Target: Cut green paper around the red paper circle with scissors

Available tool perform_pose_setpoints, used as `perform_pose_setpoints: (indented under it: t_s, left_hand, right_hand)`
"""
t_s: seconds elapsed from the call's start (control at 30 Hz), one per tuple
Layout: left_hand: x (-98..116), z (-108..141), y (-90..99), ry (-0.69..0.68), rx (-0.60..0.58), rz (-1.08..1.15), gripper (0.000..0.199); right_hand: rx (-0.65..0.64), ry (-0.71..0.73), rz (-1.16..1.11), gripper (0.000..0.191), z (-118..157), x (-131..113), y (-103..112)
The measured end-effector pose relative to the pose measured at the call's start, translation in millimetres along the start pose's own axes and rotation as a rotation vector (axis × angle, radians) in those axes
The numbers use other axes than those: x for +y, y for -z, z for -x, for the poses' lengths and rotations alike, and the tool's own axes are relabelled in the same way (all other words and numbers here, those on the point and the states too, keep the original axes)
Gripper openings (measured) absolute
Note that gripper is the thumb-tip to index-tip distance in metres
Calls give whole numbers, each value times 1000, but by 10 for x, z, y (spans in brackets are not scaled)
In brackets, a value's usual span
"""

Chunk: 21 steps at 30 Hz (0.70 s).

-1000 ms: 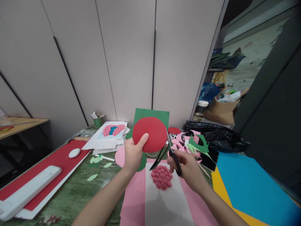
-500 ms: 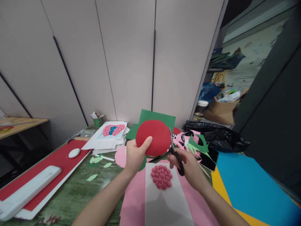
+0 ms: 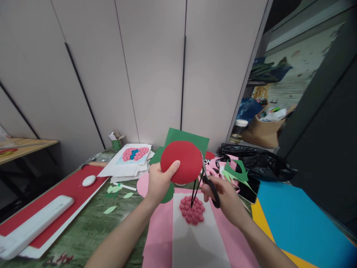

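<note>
A round piece of red paper (image 3: 185, 154) is pinched in my left hand (image 3: 158, 182), thumb on its face. My right hand (image 3: 224, 195) grips black-handled scissors (image 3: 214, 191), whose blades point up along the paper's right edge. A thin dark strip (image 3: 195, 192) dangles by the blades, in front of a cluster of pink rolled rosettes (image 3: 192, 215). The rosettes sit on a white sheet (image 3: 199, 245), which lies over pink paper (image 3: 157, 238). Behind the red round stands green paper (image 3: 192, 138); part of it is hidden.
Pink and green paper scraps (image 3: 234, 169) lie to the right beside a phone (image 3: 250, 189) and a black plastic bag (image 3: 259, 163). Blue paper (image 3: 301, 212) covers the right side. Leftward are cut leaves (image 3: 110, 210), a stack of white sheets (image 3: 111, 169) and a long white device (image 3: 39, 225).
The dark strip by the scissors has swung from lying sideways under the red round to hanging down over the rosettes. Both hands keep nearly the same place and grip.
</note>
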<state>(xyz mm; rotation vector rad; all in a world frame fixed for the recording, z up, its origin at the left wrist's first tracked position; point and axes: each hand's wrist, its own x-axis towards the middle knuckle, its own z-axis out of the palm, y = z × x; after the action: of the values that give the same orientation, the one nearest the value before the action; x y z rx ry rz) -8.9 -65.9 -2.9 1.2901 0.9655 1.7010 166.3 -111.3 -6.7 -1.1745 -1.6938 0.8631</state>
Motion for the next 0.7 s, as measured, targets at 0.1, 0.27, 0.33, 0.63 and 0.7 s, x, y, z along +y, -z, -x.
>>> perform_pose_setpoints:
  t_s: [0.1,0.27,0.33,0.63,0.7]
  left_hand:
    - [9,-12,17,4,-9,-13,27]
    - [49,-31,39,25,-18,-18,24]
    - [60,-39,43,36,-21,-2,24]
    - [83,-99,100,28,-69,-8,26]
    - [86,-101,104,24,-82,-19,26]
  right_hand:
    - [-9,-7,-10,32,-4,6,10]
    - [-13,-30,-6,33,-10,6,25]
    - [-15,-35,-6,33,-13,3,29]
    - [-44,-60,-42,27,-28,-21,89]
    - [-50,-76,-71,25,-31,-21,92]
